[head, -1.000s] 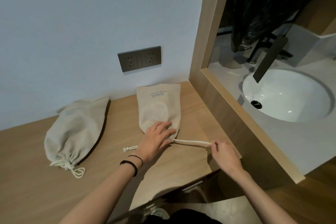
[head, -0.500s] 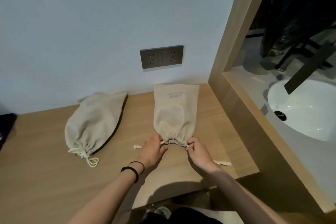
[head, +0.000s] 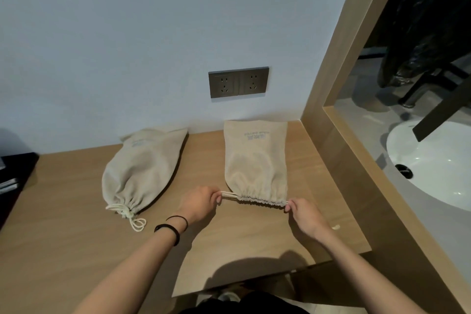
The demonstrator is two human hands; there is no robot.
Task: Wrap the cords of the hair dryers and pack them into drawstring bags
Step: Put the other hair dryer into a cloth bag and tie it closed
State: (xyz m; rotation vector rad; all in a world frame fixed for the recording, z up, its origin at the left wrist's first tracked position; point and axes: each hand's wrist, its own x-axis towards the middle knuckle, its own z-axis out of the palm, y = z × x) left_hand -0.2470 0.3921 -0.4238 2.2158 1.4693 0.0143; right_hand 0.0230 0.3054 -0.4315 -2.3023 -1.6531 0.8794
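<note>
Two beige drawstring bags lie on the wooden counter [head: 63, 224]. The right bag [head: 256, 160] is bulged and its mouth is gathered toward me. My left hand [head: 198, 202] pinches the white drawstring [head: 229, 195] at the mouth's left end. My right hand [head: 303, 214] pinches the cord at the right end. The cord is stretched taut between them. The left bag [head: 142, 171] lies tilted, its mouth cinched, with a knotted cord loop [head: 136, 222] trailing from it. No hair dryer shows; whatever fills the bags is hidden.
A double wall socket [head: 238, 82] sits above the right bag. A wooden frame [head: 339, 150] borders the counter on the right, with a white sink [head: 433, 168] and black faucet [head: 443, 109] beyond. A dark object [head: 10, 176] sits at the counter's left edge.
A second ago my left hand lay on the bag while the right pulled the cord out to the right. Now both hands pinch the cord ends and the mouth is gathered.
</note>
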